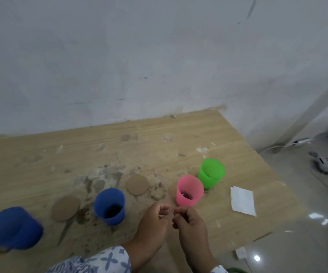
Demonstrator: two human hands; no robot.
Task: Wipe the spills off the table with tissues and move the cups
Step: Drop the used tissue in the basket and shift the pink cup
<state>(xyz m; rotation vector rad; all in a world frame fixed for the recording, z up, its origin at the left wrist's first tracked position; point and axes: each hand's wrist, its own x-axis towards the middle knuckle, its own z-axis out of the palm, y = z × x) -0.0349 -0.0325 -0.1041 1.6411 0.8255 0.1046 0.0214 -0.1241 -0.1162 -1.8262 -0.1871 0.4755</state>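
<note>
Left hand [155, 217] and right hand [188, 223] meet over the stained bench [41, 154], fingers curled, possibly pinching a scrap; it cannot be told. The tissue [243, 200] lies right of the pink cup [188, 191]; blotting spills [82, 213] before dragging seems wisest.

Head view looks forward and down, close over the table [41, 154], toward the wall [119, 56].
</note>
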